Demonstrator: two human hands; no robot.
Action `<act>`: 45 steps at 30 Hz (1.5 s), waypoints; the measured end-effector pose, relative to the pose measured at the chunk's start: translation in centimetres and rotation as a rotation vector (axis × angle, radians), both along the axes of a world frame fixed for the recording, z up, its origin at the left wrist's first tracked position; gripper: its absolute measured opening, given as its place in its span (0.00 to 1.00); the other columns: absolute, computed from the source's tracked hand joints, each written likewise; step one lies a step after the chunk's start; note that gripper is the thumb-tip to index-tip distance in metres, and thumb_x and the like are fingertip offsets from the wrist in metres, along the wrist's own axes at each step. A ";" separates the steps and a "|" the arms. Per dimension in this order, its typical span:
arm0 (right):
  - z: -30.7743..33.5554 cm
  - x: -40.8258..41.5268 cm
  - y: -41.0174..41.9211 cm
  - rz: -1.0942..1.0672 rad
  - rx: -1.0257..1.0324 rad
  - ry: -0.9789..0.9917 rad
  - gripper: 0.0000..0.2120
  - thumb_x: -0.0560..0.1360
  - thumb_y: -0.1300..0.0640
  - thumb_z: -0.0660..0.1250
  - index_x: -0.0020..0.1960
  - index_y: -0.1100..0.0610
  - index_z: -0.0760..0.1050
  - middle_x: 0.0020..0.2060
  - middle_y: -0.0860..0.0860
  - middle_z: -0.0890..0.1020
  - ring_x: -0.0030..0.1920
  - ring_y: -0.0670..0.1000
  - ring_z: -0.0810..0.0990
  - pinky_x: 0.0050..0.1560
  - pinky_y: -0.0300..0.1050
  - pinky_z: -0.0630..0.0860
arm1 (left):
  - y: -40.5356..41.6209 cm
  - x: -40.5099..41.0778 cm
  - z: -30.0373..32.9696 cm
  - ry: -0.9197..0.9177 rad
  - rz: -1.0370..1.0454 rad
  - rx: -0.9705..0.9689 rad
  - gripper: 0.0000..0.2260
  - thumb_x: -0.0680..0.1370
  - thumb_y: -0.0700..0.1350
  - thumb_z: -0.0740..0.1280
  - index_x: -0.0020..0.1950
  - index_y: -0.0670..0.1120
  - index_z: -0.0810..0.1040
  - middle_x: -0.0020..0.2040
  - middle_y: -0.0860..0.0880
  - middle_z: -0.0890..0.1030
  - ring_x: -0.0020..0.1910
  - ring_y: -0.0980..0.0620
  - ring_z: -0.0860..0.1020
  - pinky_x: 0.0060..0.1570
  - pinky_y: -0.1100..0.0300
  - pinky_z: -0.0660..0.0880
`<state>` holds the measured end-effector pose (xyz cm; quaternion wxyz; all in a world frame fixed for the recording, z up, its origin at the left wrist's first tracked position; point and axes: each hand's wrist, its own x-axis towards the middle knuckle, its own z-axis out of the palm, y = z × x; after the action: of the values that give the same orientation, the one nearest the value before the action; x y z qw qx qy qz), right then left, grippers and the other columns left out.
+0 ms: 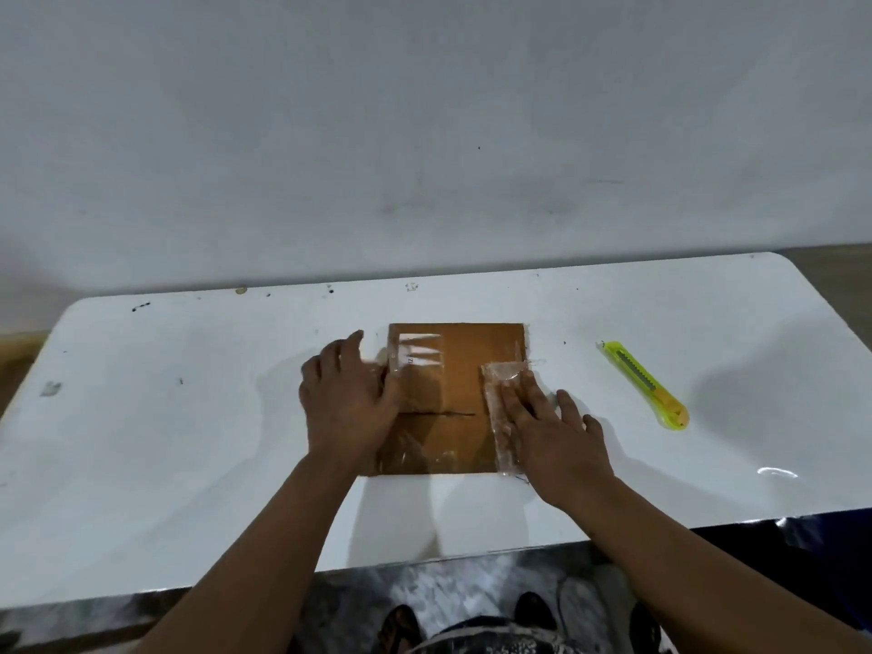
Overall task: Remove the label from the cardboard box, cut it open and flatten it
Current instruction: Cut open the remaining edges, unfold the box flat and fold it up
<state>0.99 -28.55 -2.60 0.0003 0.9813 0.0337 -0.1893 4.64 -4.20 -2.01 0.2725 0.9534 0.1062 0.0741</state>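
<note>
A: Where's the cardboard box?
B: Lying flat mid-table, clear tape wrinkled along its sides.
A: And the hands?
B: Both spread, palms down. The left hand presses its left edge, the right hand its right edge, on the tape, I think.
A: The cutter?
B: The yellow utility knife lies well to the right, untouched
</note>
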 end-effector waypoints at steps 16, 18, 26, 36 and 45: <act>0.5 0.3 0.1 0.044 -0.036 -0.021 0.46 0.74 0.52 0.69 0.78 0.43 0.38 0.79 0.46 0.39 0.76 0.61 0.53 0.65 0.58 0.70 | -1.1 -4.4 1.4 0.209 -0.006 -0.190 0.16 0.75 0.58 0.69 0.57 0.52 0.72 0.49 0.54 0.78 0.46 0.51 0.79 0.43 0.54 0.77; 0.5 0.2 0.1 0.042 -0.030 -0.042 0.46 0.74 0.52 0.68 0.78 0.42 0.38 0.79 0.45 0.39 0.75 0.60 0.55 0.64 0.57 0.69 | -1.5 -4.6 1.3 0.128 -0.023 -0.243 0.10 0.81 0.56 0.63 0.53 0.52 0.76 0.48 0.53 0.79 0.48 0.51 0.78 0.44 0.57 0.75; 0.4 0.6 -0.1 -0.114 0.141 -0.033 0.26 0.81 0.45 0.54 0.77 0.36 0.49 0.72 0.57 0.58 0.67 0.61 0.62 0.60 0.55 0.71 | 0.0 -2.4 1.9 0.365 0.035 -0.471 0.06 0.80 0.47 0.71 0.53 0.46 0.81 0.46 0.54 0.83 0.42 0.61 0.82 0.38 0.69 0.73; 1.0 3.0 0.1 -0.464 0.614 0.042 0.21 0.78 0.45 0.65 0.67 0.53 0.68 0.47 0.51 0.71 0.42 0.54 0.78 0.39 0.47 0.76 | -1.7 0.5 1.1 0.573 -0.011 0.161 0.22 0.75 0.62 0.70 0.57 0.46 0.75 0.52 0.47 0.80 0.53 0.44 0.81 0.43 0.55 0.72; 1.4 2.6 0.3 -0.346 0.503 0.019 0.23 0.78 0.48 0.65 0.73 0.42 0.67 0.50 0.53 0.68 0.46 0.56 0.77 0.51 0.43 0.73 | -2.4 0.4 0.8 0.598 0.099 -0.132 0.20 0.68 0.58 0.70 0.51 0.44 0.79 0.45 0.47 0.83 0.44 0.46 0.82 0.38 0.56 0.76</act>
<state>3.60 -28.22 -1.15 -0.2752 0.9400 -0.0879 -0.1814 5.08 -6.64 -1.24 0.2868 0.9068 0.2324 -0.2035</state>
